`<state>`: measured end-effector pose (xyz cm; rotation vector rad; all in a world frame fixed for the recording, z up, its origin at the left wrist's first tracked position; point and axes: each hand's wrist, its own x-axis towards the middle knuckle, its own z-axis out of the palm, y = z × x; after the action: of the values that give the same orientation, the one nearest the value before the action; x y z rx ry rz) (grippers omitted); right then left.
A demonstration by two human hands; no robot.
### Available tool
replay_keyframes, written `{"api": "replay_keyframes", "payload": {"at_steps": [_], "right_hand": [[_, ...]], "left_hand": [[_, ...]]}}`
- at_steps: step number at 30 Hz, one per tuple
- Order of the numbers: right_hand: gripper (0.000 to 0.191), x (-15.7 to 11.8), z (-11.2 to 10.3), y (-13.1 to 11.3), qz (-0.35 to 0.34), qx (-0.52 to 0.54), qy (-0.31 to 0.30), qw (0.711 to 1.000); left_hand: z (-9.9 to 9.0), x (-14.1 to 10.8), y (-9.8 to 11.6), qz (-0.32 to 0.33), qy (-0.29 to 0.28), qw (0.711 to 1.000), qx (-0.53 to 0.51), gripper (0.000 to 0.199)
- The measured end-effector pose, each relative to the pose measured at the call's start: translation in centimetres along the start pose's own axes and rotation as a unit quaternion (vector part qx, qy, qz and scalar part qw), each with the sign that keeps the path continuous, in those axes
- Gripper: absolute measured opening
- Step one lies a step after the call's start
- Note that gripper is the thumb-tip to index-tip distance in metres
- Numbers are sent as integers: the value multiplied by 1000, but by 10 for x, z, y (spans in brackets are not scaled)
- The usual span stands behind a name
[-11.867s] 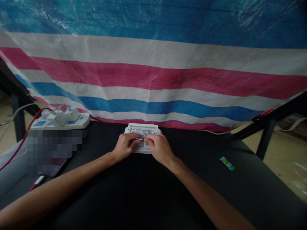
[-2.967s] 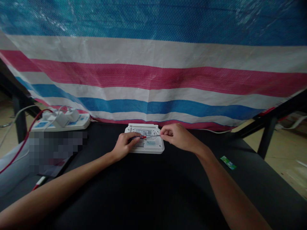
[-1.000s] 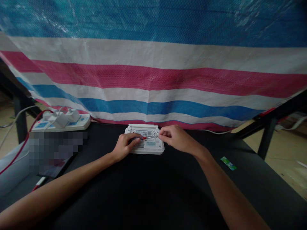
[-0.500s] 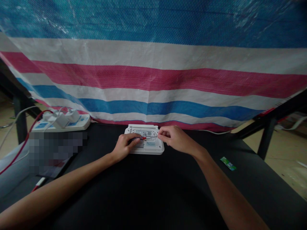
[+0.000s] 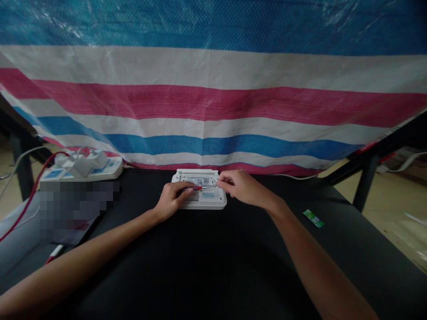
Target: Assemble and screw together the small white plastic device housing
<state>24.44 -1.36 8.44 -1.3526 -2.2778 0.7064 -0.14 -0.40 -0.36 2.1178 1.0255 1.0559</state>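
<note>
A white router-like box [image 5: 208, 205] with vent holes and printed labels lies flat on the black table, near its far edge. Over its left side, my left hand [image 5: 172, 200] is closed on a slim screwdriver [image 5: 199, 188] with a red section and a metal shaft. The shaft points right across the box toward my right hand [image 5: 235, 184]. At the box's right edge, the fingers of that hand are pinched together by the screwdriver's tip. Whatever they hold, if anything, is too small to make out.
A white power strip [image 5: 115, 169] with plugged-in adapters sits at the back left, with red and white cables. In front of it lies a dark, partly pixelated flat device [image 5: 78, 235]. A green packet [image 5: 313, 218] rests on the right. A striped tarp [image 5: 213, 104] hangs behind the table.
The whole view has shifted slightly, so the scene sits a little higher and further left. Both hands keep nearly the same pose at the box.
</note>
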Motion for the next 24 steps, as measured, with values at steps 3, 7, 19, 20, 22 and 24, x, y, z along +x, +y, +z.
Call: {"api": "replay_keyframes", "payload": {"at_steps": [3,7,19,20,22,24], "right_hand": [[18,0,1,3,-3,8,-5,1000],[18,0,1,4,0,13,-11,1000],[28,1,-2,0,16,-5,-8,1000],[27,0,-3,1,18,-6,-7,1000],[24,-1,-5,1,20,-3,-8,1000],[17,-2,-6,2,13,1,-17,1000]], "left_hand": [[1,0,-1,1,-1,1000,3,32],[0,0,0,9,-4,1000,2,31],[0,0,3,10,-7,1000,1,32],[0,0,3,9,-8,1000,-1,32],[0,1,3,7,-7,1000,-2,33],[0,1,3,7,-5,1000,-2,32]]}}
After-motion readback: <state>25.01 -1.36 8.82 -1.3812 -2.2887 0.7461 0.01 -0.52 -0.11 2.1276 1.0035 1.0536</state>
